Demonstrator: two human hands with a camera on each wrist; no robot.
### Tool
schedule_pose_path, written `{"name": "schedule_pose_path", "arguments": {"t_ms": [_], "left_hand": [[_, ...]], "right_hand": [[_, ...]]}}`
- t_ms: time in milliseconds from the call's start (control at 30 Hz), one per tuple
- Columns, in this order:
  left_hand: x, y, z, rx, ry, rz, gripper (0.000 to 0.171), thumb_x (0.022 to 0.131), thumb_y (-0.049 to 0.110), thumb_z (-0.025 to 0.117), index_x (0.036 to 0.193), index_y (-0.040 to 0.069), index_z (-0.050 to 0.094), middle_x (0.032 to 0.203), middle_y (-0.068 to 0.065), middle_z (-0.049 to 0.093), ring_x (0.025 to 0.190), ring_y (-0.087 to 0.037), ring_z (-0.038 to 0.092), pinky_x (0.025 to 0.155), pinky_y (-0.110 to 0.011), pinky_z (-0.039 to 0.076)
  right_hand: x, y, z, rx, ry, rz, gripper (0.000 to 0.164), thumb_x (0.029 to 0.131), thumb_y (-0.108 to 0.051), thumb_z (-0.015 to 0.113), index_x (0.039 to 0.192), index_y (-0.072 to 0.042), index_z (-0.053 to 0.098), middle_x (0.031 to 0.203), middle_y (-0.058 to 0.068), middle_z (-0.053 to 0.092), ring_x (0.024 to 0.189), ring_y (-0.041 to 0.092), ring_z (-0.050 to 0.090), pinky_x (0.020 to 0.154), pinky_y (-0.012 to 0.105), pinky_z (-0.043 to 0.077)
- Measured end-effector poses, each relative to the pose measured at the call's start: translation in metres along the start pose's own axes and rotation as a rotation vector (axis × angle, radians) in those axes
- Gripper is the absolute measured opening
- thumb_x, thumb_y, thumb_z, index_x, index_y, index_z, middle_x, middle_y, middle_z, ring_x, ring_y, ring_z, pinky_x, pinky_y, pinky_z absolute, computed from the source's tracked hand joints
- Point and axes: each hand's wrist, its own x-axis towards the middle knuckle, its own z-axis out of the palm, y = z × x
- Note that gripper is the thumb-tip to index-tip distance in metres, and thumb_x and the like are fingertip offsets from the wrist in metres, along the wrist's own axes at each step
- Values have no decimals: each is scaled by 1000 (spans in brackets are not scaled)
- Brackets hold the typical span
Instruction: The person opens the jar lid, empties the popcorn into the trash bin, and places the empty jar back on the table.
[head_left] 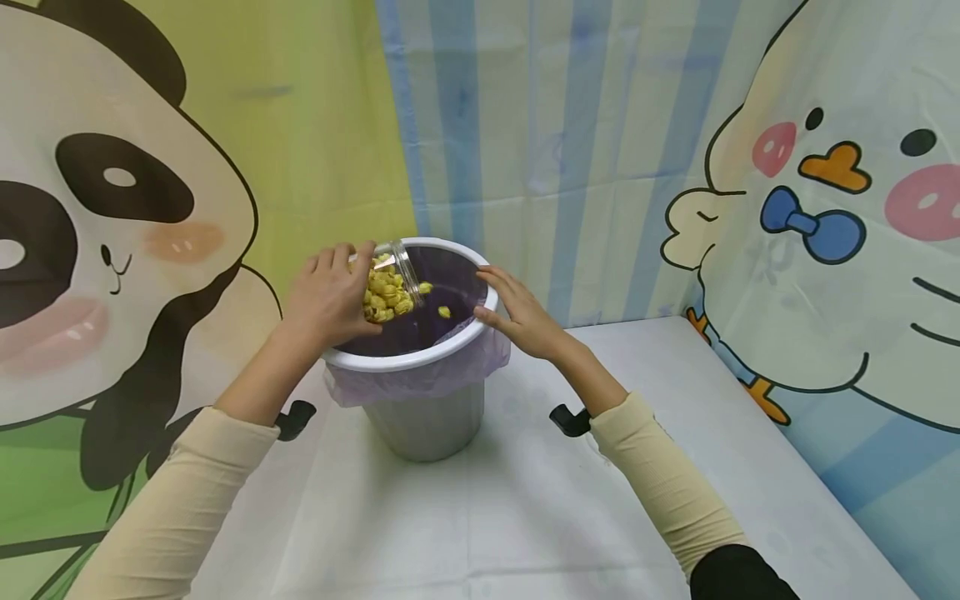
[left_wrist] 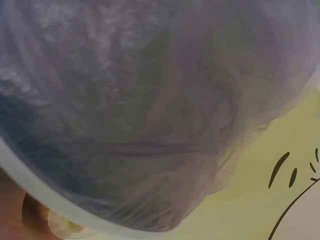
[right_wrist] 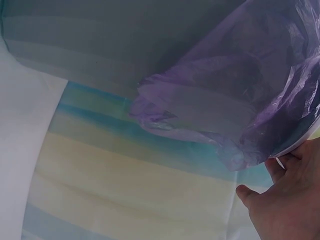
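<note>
A clear jar [head_left: 405,273] of yellow, popcorn-like pieces [head_left: 386,293] lies tipped over the bin, its mouth facing right. My left hand [head_left: 330,292] grips the jar from the left, thumb below and fingers over the top. One yellow piece [head_left: 444,312] is in the air beyond the mouth. The trash bin [head_left: 427,421] is grey with a white rim [head_left: 405,362] and a purple plastic liner [head_left: 420,383] folded over it. At the rim's right side, my right hand [head_left: 525,321] touches it with extended fingers and thumb spread apart. In the left wrist view the liner hides most of the jar.
The bin stands on a white-covered table [head_left: 570,517]. Behind it hangs a striped curtain [head_left: 525,150], with a panda print [head_left: 97,275] at left and a white bird print [head_left: 825,292] at right. Black wrist mounts [head_left: 570,420] stick out near both forearms.
</note>
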Motion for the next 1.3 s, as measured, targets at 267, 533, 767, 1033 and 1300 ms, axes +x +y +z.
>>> {"name": "schedule_pose_path", "arguments": {"t_ms": [267,533,767,1033,1300], "left_hand": [[0,-4,7,81,32,94,116,45,46,88,135,5,27,125,-28,41,113,-45,42,95,-53,34],[0,-7,6,191,87,239,113,44,44,89,133,5,31,121,-24,41,112,-41,41,98,-49,33],[1,-9,5,245,147,302,107,48,36,89,135,6,35,122,-25,42,113,-42,42,99,-49,32],[1,-11,3,285,177,344,85,63,16,80,136,8,36,125,-24,41,116,-41,41,101,-48,31],[1,-10,-5,322,185,384,87,64,1,77,139,14,35,135,-18,37,126,-36,33,109,-45,18]], "right_hand": [[-1,0,1,27,0,7,87,85,-70,28,145,-7,24,151,8,16,138,19,10,108,51,13],[-1,0,2,31,4,11,87,85,-71,27,145,-8,23,152,8,15,138,19,9,108,51,13],[-1,0,2,36,2,18,88,85,-71,27,146,-8,22,152,9,14,138,20,9,108,51,12],[-1,0,3,45,-1,20,87,85,-71,27,146,-9,21,152,9,13,138,20,8,108,51,12],[-2,-1,3,63,7,13,86,86,-69,28,146,-8,22,152,10,13,138,21,8,108,52,13]]}}
